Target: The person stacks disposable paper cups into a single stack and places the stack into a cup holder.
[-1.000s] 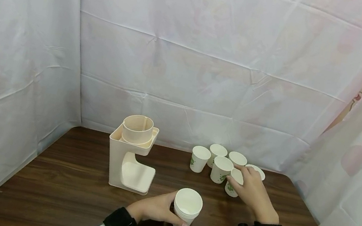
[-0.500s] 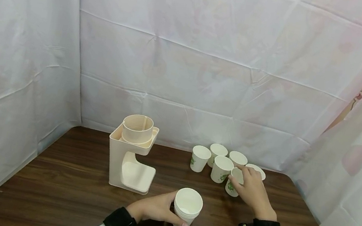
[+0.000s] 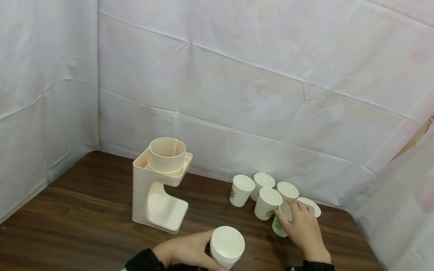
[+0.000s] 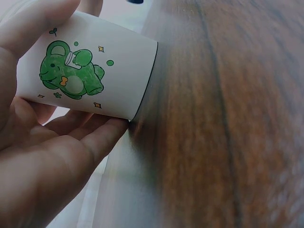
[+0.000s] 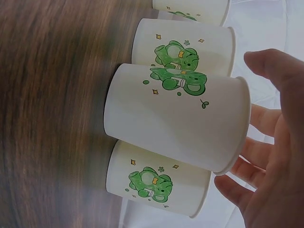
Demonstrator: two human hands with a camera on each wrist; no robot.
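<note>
My left hand (image 3: 194, 250) grips a stack of nested white paper cups (image 3: 226, 248) standing on the table, thumb on its near side. In the left wrist view a green bear print shows on the lowest cup (image 4: 85, 66), whose bottom is right at the wood. My right hand (image 3: 303, 228) is over the nearest paper cup (image 3: 278, 227) of a group at the back right. In the right wrist view its fingers (image 5: 256, 152) lie loosely bent at the rim of the upright cup (image 5: 175, 118), and the thumb (image 5: 266, 61) stands apart from the rim.
Several more paper cups (image 3: 240, 193) stand close together around the right hand, before the back curtain (image 3: 229, 89). A cream plastic stand (image 3: 141, 195) with a round holder (image 3: 165, 155) on top is at the left. The dark wooden table (image 3: 66, 225) carries everything.
The right hand has shifted very slightly over the same cup, its wrist a little lower and to the left. The left hand keeps its hold on the stack; the cups stand where they were.
</note>
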